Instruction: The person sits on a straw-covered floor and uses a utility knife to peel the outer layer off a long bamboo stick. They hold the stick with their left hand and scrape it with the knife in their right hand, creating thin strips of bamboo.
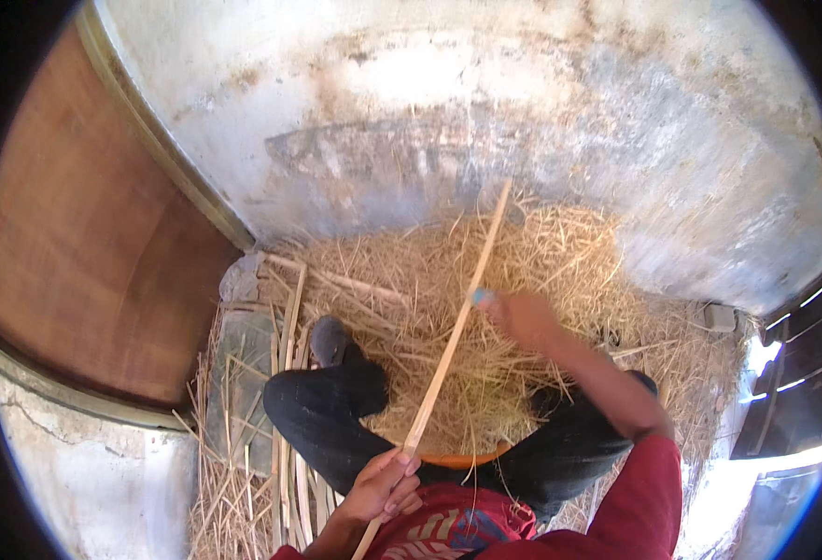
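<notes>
A long, pale bamboo strip point(457, 333) runs slantwise from my lap up toward the wall. My left hand point(383, 487) is wrapped round its lower part, close to my body. Farther up, my right hand point(521, 318) is at the strip's right side, its fingers closed and slightly blurred. Something small and light blue point(481, 297) shows at those fingertips, against the strip; its kind cannot be made out. Between my bent legs lies a heap of thin straw-coloured shavings point(462, 397). A curved orange edge point(457, 460) shows just in front of my lap.
More bamboo strips point(287, 336) lie on the floor at my left, beside a grey slab point(235, 373). A stained white wall point(448, 121) rises ahead. On the left is a brown wooden panel point(103, 243); on the right, dark slats point(803, 364) with light between them.
</notes>
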Demonstrator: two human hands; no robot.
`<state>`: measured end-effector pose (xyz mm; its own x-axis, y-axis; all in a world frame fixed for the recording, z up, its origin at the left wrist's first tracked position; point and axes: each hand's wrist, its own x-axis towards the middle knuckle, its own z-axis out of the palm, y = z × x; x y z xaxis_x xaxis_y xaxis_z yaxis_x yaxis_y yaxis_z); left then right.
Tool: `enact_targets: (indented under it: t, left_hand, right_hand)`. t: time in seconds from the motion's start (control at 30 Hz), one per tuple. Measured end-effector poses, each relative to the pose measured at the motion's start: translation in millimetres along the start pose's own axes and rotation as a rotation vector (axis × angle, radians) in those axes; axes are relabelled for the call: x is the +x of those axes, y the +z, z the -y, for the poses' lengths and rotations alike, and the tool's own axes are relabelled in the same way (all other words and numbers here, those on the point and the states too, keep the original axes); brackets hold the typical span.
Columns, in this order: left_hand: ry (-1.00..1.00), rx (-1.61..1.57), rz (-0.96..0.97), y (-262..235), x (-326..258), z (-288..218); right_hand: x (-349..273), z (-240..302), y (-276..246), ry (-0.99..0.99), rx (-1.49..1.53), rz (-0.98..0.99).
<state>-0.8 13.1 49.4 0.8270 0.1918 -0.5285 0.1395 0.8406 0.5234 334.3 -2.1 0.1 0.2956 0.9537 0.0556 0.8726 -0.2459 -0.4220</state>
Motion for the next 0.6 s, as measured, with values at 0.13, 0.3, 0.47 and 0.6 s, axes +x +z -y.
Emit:
enact_targets:
  t: [0.13,0.3,0.47,0.6]
  left_hand:
    - [0.026,-0.021,-0.004,1,-1,-6]
    - [-0.009,0.026,-0.008,0,-5,2]
    - [0.021,0.015,-0.018,4,-8,-5]
    - [-0.023,0.041,0.012,6,-14,4]
  right_hand:
    - [-35,47,13,-0.207,-0.007,0.009]
    - [6,0,2,0.146,0.052,0.085]
    - [-34,51,10,-0.216,0.070,0.060]
    - [18,-31,-13,0.119,-0.012,-0.068]
